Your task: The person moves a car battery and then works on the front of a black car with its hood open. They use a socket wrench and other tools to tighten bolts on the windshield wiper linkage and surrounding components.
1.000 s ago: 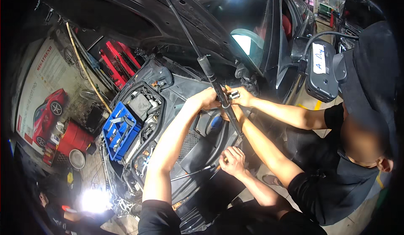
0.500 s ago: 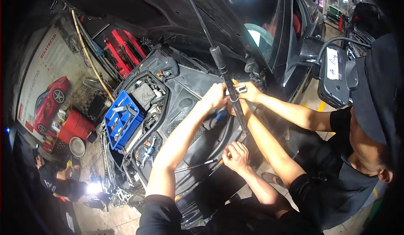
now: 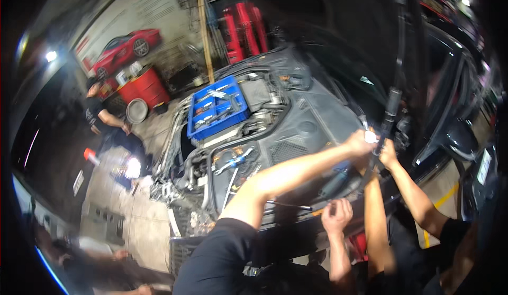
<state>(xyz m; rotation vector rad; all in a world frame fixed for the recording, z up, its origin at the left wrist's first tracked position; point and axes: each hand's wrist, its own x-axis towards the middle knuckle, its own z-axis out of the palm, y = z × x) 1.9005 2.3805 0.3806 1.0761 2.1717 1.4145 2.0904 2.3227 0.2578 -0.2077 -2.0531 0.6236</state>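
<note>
My left hand (image 3: 361, 142) is closed round a shiny metal hand tool (image 3: 364, 121) beside the black hood strut (image 3: 392, 104). Glare and blur hide the tool's exact kind. A co-worker's hand (image 3: 389, 155) is at the strut just right of mine, and that person's other forearm (image 3: 374, 210) rises below it. Lower down, my right hand (image 3: 337, 215) hangs over the car's near edge with its fingers curled in; nothing shows in it. Beneath my arms lies the black engine cover (image 3: 304, 128) of the car.
A blue divided tray (image 3: 218, 128) of tools rests on the front of the engine bay. A blue-handled tool (image 3: 238, 160) lies nearby. The raised hood (image 3: 338, 36) overhangs the bay. A person (image 3: 108, 118) works far left, near red drums (image 3: 145, 88).
My view has swung left, so the car and the strut now appear farther right. My left hand stays at the strut with the tool, and my right hand remains curled below it.
</note>
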